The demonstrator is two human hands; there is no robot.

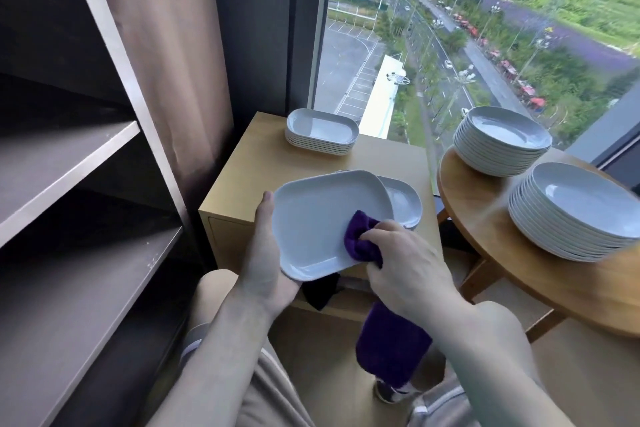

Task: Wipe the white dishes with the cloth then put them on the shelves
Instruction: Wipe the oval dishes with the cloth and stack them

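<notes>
The person stands by the window with one white dish [318, 218] held out at waist height over the near edge of the small wooden cabinet [263, 163], tipped a little toward them so its inside faces up for wiping. The left hand [266, 253] holds it from the left side. The thumb lies over the rim, and the fingers go underneath, where I cannot see them, presumably spread to brace it against the rubbing. The right hand [412, 263] has its fingers curled tight round a bunched part of the purple cloth [360, 239] and presses that wad onto the dish's inner face near its right, near corner. The rest of the cloth hangs down below the wrist. Just behind and under the held dish sits a short stack of matching dishes [403, 199] on the cabinet, so it looks as though this one was lifted off the top. A pile of oblong dishes [322, 132] waits at the cabinet's far edge. Two tall stacks of round plates [502, 142] stand on the round table [485, 218] to the right, all within arm's reach. The dark shelves [69, 156] on the left show no dishes in the part I can see, so I judge the job barely begun, with this dish in mid-wipe.
</notes>
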